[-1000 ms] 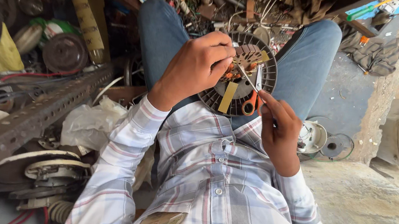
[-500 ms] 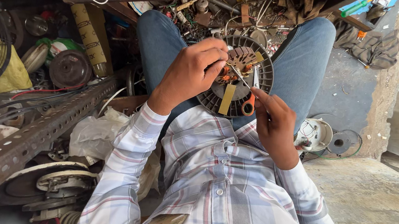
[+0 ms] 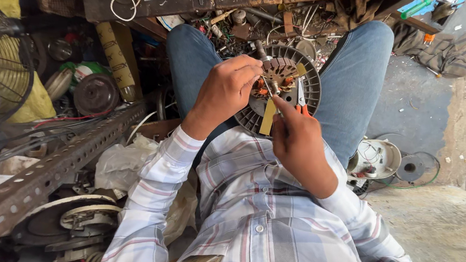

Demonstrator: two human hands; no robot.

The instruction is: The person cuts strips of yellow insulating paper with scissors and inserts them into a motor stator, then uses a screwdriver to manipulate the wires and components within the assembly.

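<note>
Both hands work over a round fan motor stator resting in the person's lap between the jeans-clad knees. Left hand curls its fingers closed onto the copper windings at the centre, while right hand pinches a thin metal tool with orange-handled pliers just beside it.

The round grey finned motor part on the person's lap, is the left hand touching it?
Touching. The head view shows the left hand resting its fingertips on the coppery middle of the round grey finned motor part, with no gap visible between them.
</note>
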